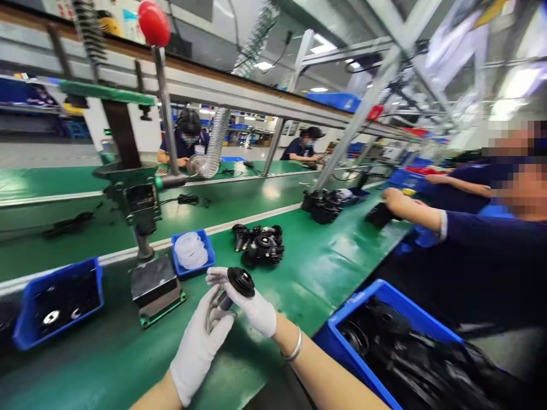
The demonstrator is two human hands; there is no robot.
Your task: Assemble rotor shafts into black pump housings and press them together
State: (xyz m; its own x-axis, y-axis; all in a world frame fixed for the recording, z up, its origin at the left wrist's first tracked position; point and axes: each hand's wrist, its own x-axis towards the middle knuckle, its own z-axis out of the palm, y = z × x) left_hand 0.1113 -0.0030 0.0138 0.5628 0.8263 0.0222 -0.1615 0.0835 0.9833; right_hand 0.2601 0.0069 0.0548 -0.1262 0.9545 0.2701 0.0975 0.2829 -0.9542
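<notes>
Both my hands wear white gloves and meet around a black flanged part with a grey shaft (241, 281) above the green bench. My left hand (200, 337) is closed around the lower, shaft end. From the right, my right hand (256, 312) grips the part just below its black stepped disc, with fingers partly hidden behind it. The disc faces up and the part tilts. Just beyond my hands lies a pile of similar black parts (262, 245). To the left of that pile, a small blue bin of white translucent rings (191, 250) stands beside a press.
The hand press (143, 199) has a red-knobbed lever (162, 85) and a metal block base (154, 282). A blue bin (25, 336) with dark parts sits far left. At lower right is a blue crate (337, 330) of black parts. A co-worker's arm (421, 213) reaches in from the right.
</notes>
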